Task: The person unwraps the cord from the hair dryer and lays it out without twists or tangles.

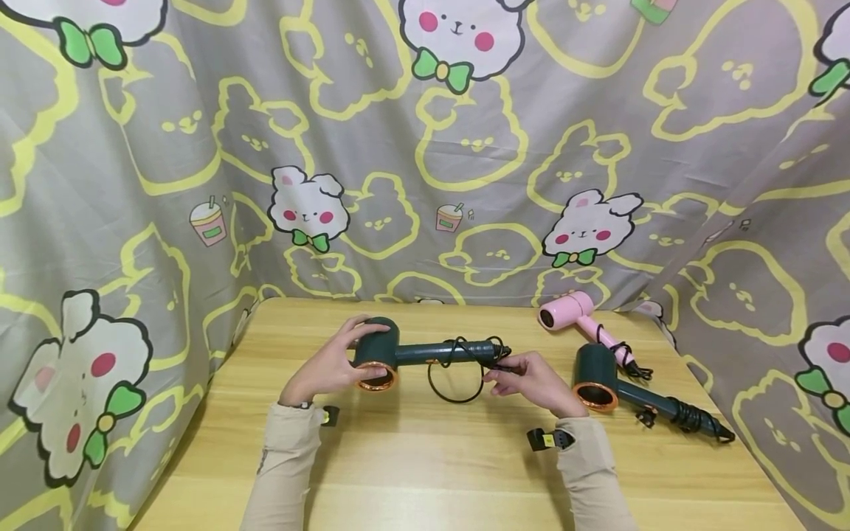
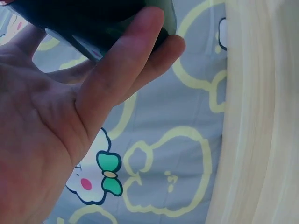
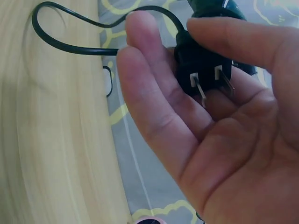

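A dark green hair dryer [image 1: 415,354] with a copper-coloured nozzle ring is held above the table, its handle pointing right. My left hand [image 1: 330,363] grips the barrel, thumb near the ring and fingers over the top. In the left wrist view, the dark barrel [image 2: 93,21] lies against the fingers of the left hand [image 2: 56,112]. Black cord [image 1: 458,400] winds round the handle and hangs in a loop below it. My right hand [image 1: 530,383] is by the handle's end. In the right wrist view, the thumb and fingers of that hand [image 3: 224,135] hold a two-pin plug [image 3: 203,67].
On the right of the wooden table [image 1: 412,472] lies a second dark green hair dryer [image 1: 640,394], cord wound round its handle. Behind it lies a pink hair dryer [image 1: 578,313] with a black cord. A patterned grey curtain [image 1: 398,273] encloses the table's back and sides.
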`<control>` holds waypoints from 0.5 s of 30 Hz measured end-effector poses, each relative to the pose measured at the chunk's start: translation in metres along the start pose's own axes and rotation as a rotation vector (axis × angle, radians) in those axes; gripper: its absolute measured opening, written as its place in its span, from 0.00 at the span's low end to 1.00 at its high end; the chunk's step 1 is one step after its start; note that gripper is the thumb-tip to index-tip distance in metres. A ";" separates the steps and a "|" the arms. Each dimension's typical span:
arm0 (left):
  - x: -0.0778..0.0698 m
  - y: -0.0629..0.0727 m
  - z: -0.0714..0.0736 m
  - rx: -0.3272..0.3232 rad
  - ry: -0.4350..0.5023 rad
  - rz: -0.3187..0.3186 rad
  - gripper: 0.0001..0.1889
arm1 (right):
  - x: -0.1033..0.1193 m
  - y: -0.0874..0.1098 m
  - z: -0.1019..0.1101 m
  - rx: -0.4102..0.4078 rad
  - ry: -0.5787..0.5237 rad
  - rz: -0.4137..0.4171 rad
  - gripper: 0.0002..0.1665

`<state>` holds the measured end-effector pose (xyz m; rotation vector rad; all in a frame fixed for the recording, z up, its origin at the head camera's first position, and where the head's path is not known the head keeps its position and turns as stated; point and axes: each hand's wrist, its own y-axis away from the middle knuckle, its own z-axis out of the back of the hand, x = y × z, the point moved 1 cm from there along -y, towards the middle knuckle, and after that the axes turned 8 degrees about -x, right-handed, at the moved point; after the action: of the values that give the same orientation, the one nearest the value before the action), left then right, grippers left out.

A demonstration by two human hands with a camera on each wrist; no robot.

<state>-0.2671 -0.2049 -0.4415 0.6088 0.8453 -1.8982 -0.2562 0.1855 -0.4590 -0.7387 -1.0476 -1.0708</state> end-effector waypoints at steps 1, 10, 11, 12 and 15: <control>0.000 0.000 0.000 0.001 0.004 -0.001 0.37 | 0.001 0.001 0.001 0.002 0.004 -0.001 0.19; -0.005 0.000 0.004 0.041 0.058 -0.011 0.36 | -0.001 0.002 0.011 -0.018 0.008 0.009 0.18; -0.005 0.000 0.005 0.051 0.073 -0.011 0.36 | -0.001 0.003 0.012 -0.028 0.006 0.006 0.19; -0.005 0.001 0.005 0.060 0.086 -0.006 0.36 | 0.000 0.003 0.014 -0.037 0.005 0.006 0.20; -0.007 0.002 0.006 0.082 0.108 -0.004 0.36 | 0.001 0.004 0.018 -0.064 -0.002 0.001 0.22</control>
<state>-0.2627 -0.2063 -0.4333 0.7656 0.8404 -1.9252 -0.2580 0.2019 -0.4521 -0.7915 -1.0180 -1.1066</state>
